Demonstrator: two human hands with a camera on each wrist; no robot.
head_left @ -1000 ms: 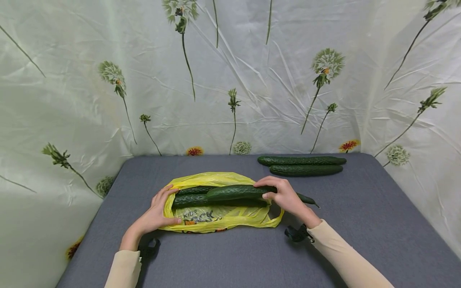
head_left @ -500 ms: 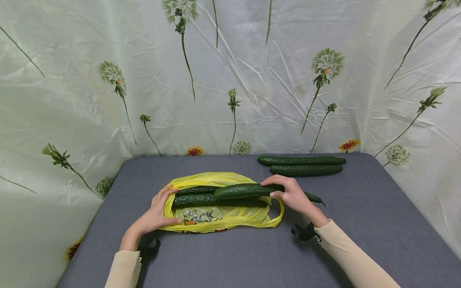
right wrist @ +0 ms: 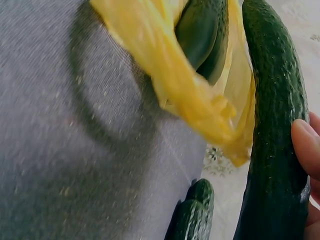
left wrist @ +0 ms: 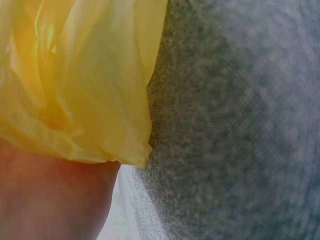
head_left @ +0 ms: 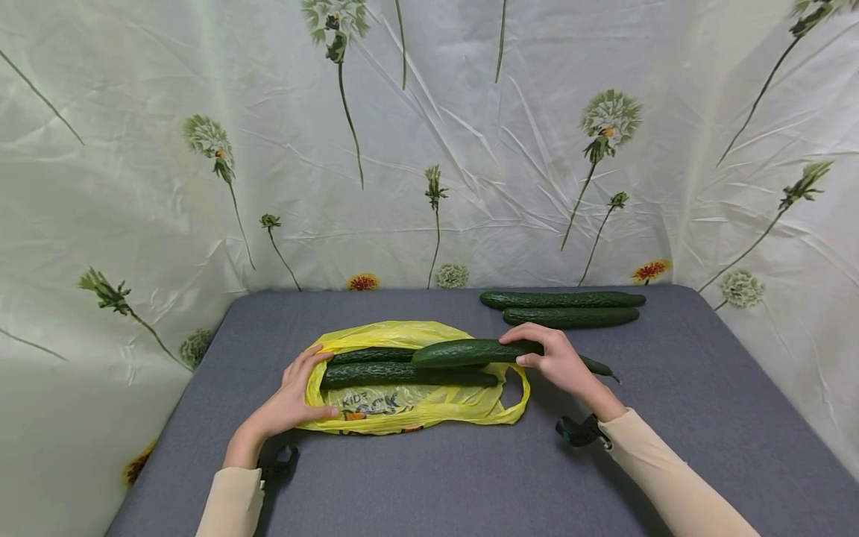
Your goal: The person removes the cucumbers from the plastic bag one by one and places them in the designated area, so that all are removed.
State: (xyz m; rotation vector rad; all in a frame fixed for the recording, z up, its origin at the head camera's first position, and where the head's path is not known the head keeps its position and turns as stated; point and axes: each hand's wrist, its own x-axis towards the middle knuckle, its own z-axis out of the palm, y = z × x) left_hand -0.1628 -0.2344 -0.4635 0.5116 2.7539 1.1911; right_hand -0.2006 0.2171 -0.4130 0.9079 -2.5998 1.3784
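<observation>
Two hands at a yellow bag lying on a grey counter [head_left: 429, 485]. The left hand [head_left: 288, 403] is spread at the left end of the yellow bag [head_left: 470, 412], its fingers at the far rim and its thumb extended along the near one. The right hand [head_left: 553, 362] approaches from the right with the wrist raised and pinches the held cucumber [head_left: 463, 352] between thumb and fingers, near its tapering end. That end projects to the right beyond the hand; the blunt end lies over the bag's mouth, above the two bagged cucumbers [head_left: 403, 374]. Two spare cucumbers [head_left: 570, 318] lie side by side at the counter's far edge, right of centre. Cream sleeves [head_left: 231, 500] cover both forearms.

The head view alone includes both hands and the lettering [head_left: 376, 404] on the bag. The right wrist view adds the thumb [right wrist: 306, 145] pressed flat against the bumpy skin of the held cucumber, the rounded ends of the bagged cucumbers, and a curved shadow [right wrist: 82, 95] on the cloth surface. The left wrist view gives the thin plastic at close range, creased and translucent, beside part of the hand; the fingertips' grip cannot be told there.
</observation>
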